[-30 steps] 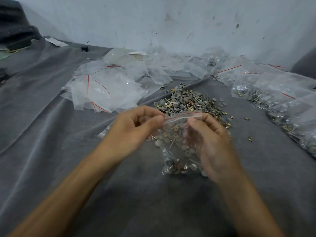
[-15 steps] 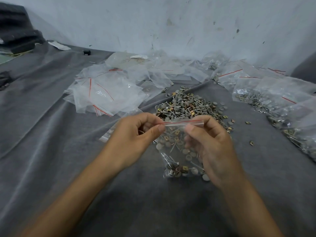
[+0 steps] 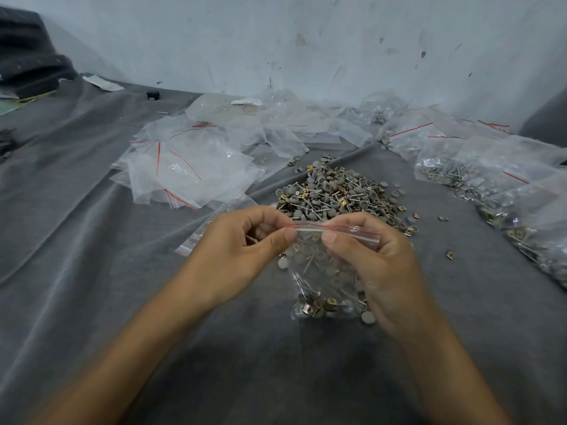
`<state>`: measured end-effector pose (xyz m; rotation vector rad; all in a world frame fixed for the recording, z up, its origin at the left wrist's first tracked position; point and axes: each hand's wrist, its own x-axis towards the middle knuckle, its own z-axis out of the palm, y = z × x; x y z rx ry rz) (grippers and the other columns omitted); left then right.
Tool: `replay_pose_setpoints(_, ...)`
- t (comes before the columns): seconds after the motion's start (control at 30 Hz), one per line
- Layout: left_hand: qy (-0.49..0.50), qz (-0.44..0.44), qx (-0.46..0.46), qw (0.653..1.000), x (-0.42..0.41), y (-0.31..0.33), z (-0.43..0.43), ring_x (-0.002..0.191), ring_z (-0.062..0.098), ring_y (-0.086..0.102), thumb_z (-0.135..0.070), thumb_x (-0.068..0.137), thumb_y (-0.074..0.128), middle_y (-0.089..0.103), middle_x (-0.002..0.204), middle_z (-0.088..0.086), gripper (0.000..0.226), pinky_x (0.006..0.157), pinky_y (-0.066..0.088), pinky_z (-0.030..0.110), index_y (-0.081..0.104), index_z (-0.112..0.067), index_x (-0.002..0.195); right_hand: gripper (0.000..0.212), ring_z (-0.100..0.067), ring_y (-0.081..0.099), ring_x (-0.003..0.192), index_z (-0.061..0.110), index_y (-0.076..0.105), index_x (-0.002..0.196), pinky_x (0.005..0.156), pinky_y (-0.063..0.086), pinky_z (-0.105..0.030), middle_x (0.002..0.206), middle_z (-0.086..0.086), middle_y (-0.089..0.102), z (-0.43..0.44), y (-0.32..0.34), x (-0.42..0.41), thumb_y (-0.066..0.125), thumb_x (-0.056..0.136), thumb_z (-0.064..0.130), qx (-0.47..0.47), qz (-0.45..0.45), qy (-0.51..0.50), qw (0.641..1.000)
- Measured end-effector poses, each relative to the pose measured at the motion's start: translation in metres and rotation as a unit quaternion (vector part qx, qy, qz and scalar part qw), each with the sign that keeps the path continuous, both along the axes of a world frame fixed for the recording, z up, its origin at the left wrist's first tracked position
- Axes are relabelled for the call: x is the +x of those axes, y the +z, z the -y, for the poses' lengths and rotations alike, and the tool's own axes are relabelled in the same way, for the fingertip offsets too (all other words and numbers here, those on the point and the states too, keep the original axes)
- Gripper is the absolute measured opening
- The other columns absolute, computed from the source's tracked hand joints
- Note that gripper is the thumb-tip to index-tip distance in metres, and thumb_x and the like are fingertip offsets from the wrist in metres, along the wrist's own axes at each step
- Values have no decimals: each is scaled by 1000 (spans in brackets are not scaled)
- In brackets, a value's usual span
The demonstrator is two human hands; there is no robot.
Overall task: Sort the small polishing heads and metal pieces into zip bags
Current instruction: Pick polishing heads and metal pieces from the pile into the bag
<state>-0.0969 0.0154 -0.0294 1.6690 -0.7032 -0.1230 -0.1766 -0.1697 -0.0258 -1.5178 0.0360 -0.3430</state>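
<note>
Empty zip bags (image 3: 190, 167) lie at ten o'clock on the grey surface (image 3: 92, 271). The left hand (image 3: 245, 250) pinches the seal of a part-filled zip bag (image 3: 322, 271). Loose polishing heads and metal pieces (image 3: 337, 191) are piled at the bag's twelve o'clock. The right hand (image 3: 377, 262) pinches the seal too. Filled bags (image 3: 478, 167) lie at two o'clock.

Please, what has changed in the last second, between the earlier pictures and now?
Along the red-lined strip of the zip bag, the right hand slid its thumb leftward, nearer the thumb of the left hand. Nothing was let go: both hands still pinch the bag's top, its bottom on the grey cloth. The loose pile, empty bags and filled bags lie as before.
</note>
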Motion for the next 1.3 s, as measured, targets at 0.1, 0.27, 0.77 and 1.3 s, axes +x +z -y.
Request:
replay_pose_setpoints(0.1,-9,-9,-4,1000,0,1,1,61,-2,47,-32,85,70,59,63,-16,15,56,38,10,74,-19,91,8,-17,66,68,28,76,88,65,54,-39,80,-1,75,2,-1,-1,78,81,27,-7,-3,8,1000)
replay_pose_setpoints(0.27,-16,-34,-29,999,-1,4,2,57,-3,47,-27,83,70,60,61,-15,18,54,37,9,73,-11,91,13,-12,71,71,27,76,91,64,58,-31,85,-3,77,5,1,-2,81,80,29,0,-9,33,999)
replay_pose_setpoints(0.77,20,29,1,999,-13,-2,9,58,3,46,-30,88,70,57,63,-15,7,53,39,20,68,-24,84,16,-18,76,83,19,79,96,69,57,-24,92,-8,79,-2,4,-5,81,81,22,-6,-2,49,999)
replay_pose_setpoints(1.3,-30,41,-14,999,-20,-3,11,62,9,54,-37,89,72,66,69,-7,5,53,44,39,72,-32,91,21,-9,71,67,16,74,79,62,55,-19,76,0,76,-9,5,-7,78,81,-5,-126,79,-55,987)
